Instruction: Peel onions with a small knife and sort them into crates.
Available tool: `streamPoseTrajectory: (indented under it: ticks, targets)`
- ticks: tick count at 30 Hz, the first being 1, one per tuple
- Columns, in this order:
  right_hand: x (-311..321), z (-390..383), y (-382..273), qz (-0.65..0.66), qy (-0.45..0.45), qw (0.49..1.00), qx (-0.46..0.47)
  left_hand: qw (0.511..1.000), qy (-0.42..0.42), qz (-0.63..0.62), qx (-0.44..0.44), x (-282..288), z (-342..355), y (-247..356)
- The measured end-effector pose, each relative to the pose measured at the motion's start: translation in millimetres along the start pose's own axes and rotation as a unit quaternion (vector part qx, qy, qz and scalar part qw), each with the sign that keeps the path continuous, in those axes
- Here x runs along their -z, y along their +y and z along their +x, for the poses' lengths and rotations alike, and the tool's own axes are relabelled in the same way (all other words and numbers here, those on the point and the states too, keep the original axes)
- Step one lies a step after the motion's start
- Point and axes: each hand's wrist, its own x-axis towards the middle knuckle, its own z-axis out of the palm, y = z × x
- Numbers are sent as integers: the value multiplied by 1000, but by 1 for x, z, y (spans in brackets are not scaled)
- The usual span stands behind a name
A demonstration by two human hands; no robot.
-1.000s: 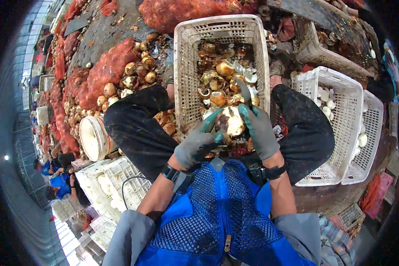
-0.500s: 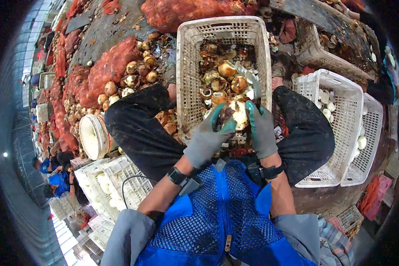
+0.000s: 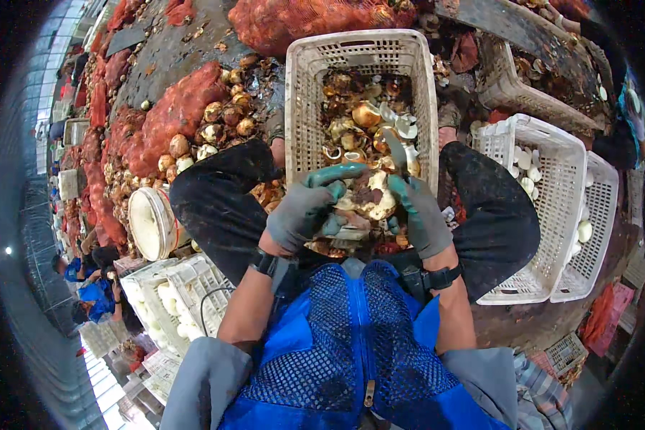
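Note:
A partly peeled onion (image 3: 381, 206), pale with a dark brown patch on top, is between my gloved hands over the near end of a white plastic crate (image 3: 292, 107). My left hand (image 3: 301, 211) curls against the onion's left side, index finger stretched along its upper edge. My right hand (image 3: 424, 218) grips a knife (image 3: 393, 149), its handle hidden in the palm and its blade pointing away from me. The right thumb lies on the onion's right side. Inside the crate are brown-skinned onions (image 3: 366, 115), loose skins and pale cut pieces (image 3: 405, 127).
Red mesh sacks (image 3: 183, 107) and loose onions (image 3: 179, 145) lie to the left, by a white bucket (image 3: 150, 222). On the right stand white crates (image 3: 537, 236) with peeled onions (image 3: 529, 172). More crates (image 3: 193, 287) of peeled onions are at lower left. Other people (image 3: 97, 294) sit at far left.
The onion has turned, bringing its dark brown patch up. My left hand has shifted left and its fingers have changed position. The knife blade has swung to the left.

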Motion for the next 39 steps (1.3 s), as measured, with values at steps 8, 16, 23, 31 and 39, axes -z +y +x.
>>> streamPoseTrajectory:
  ticks: [8, 16, 23, 31, 39]
  targets:
    - [-8, 1, 19, 208, -2, 978, -17, 916, 60, -387, -90, -6, 21, -23]
    - [-10, 11, 34, 218, 58, 971, -79, 893, 87, 439, 47, -17, 11, -96]
    - [-10, 12, 33, -263, 51, 961, 68, 928, 76, -363, -44, -41, 26, -79]
    - [-11, 15, 25, -311, 18, 938, 154, 963, 79, -254, 34, -35, 13, -64]
    - [-9, 16, 32, -279, 75, 951, 107, 846, 87, 486, -200, -4, 10, -84]
